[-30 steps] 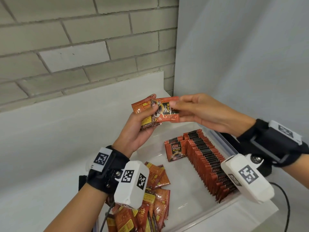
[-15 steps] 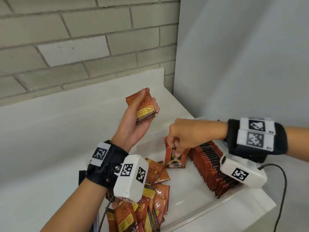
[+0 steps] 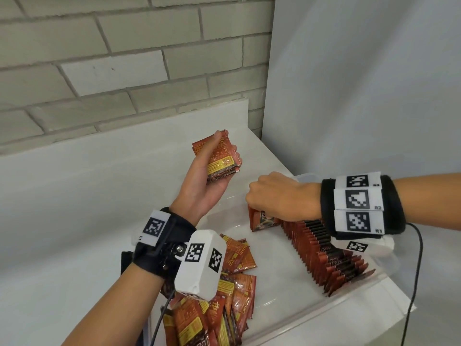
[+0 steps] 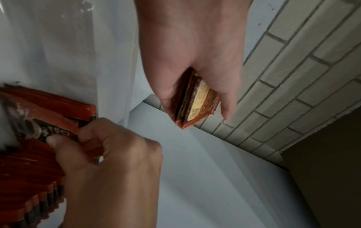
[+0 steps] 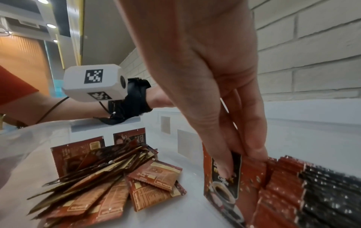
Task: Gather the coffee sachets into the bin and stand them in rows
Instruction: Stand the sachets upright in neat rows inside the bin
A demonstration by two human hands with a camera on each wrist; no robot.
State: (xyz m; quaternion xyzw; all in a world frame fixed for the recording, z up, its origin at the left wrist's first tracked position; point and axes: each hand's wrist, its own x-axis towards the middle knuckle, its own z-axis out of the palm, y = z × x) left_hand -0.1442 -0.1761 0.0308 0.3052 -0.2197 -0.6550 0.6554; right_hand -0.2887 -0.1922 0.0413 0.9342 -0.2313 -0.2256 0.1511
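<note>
My right hand [image 3: 279, 196] pinches upright sachet [image 5: 224, 182] at near end of standing row [image 3: 324, 250] in bin [image 3: 299, 313]. My left hand [image 3: 207, 181] grips small stack [image 3: 222, 158], raised just left of right hand; loose pile [image 3: 224, 295] below left wrist. Row's long axis runs from right fingers toward right wrist. Right hand nearer.

Red-and-black coffee sachets stand upright in a long row [image 3: 324, 253] inside a clear plastic bin [image 3: 299, 318], the front sachet [image 5: 222, 185] showing a printed coffee cup. A loose pile of sachets [image 3: 224, 295] lies flat and overlapping at the bin's near end. A small stack [image 3: 222, 158] is held above the bin.
</note>
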